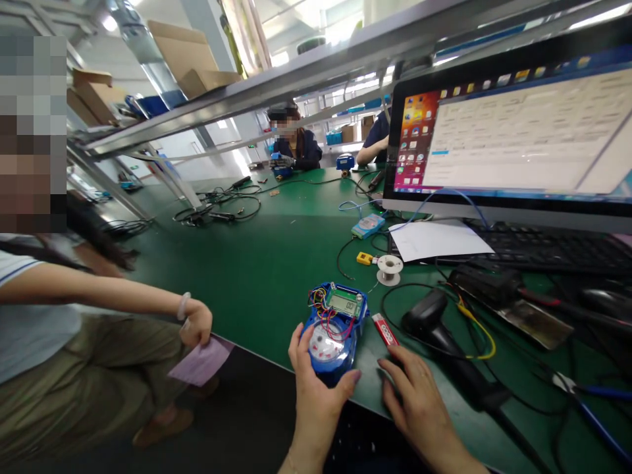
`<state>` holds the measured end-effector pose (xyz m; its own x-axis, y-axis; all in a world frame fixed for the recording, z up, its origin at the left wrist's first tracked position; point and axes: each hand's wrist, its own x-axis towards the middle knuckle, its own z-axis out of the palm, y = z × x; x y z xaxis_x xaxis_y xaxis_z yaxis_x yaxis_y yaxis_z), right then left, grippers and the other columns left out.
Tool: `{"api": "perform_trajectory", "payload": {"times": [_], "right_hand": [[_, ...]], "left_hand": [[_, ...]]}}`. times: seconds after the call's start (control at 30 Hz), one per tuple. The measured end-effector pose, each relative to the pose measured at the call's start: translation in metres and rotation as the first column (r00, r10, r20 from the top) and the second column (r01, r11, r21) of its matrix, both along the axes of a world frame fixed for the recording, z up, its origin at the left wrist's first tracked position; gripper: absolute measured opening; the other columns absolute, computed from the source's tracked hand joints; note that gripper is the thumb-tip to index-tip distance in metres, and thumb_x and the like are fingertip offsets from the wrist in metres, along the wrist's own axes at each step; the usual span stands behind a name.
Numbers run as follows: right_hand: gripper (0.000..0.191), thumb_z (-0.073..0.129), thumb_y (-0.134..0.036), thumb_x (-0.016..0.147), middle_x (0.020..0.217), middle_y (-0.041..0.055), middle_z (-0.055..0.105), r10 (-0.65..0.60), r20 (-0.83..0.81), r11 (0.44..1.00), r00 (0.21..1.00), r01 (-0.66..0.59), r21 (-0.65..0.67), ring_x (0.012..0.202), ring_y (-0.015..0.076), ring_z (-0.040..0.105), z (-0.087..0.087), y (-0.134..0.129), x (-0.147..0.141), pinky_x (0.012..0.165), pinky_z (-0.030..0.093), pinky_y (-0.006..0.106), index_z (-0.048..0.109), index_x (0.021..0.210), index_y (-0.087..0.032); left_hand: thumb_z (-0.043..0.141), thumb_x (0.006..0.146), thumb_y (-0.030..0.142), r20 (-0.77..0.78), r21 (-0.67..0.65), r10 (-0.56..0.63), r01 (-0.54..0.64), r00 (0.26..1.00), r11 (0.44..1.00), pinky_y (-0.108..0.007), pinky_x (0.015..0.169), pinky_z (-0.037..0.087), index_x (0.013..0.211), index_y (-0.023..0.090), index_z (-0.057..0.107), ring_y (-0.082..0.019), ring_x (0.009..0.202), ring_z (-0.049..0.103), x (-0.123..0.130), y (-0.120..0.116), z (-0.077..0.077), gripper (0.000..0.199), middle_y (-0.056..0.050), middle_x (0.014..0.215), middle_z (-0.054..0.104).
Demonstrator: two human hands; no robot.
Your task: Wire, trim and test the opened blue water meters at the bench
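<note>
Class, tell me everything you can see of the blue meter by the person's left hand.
The blue meter has a plastic-looking body with a round white dial under a seemingly clear cover. Beyond the dial, a green circuit board carries a small display showing what look like zeros. Red, yellow and other wires lie exposed. It faces up at the green table's near edge, the left hand around its lower sides.

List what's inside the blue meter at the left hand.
The blue meter shows a green circuit board with a small display, coloured wires and a pale dial. Whatever lies beneath the board and dial is covered; the left hand hides part of its side.
</note>
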<state>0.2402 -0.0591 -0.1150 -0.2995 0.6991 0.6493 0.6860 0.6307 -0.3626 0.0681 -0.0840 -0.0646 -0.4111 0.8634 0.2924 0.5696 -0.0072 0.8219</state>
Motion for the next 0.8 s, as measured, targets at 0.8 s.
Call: {"api": "perform_trajectory", "payload": {"times": [0.8], "right_hand": [[0.017, 0.05, -0.032, 0.066, 0.057, -0.002, 0.061, -0.594, -0.079, 0.625, 0.801, 0.397, -0.672, 0.053, 0.0159, 0.059, 0.029, 0.068, 0.123, 0.054, 0.044, 0.027, 0.051, 0.079, -0.021]], "left_hand": [[0.084, 0.047, 0.032, 0.202, -0.046, -0.589, 0.609, 0.782, 0.792, -0.052, 0.096, 0.041, 0.1, 0.023, 0.06, -0.035, 0.124, 0.042, -0.124, 0.079, 0.009, 0.059, -0.015, 0.14, 0.038]]}}
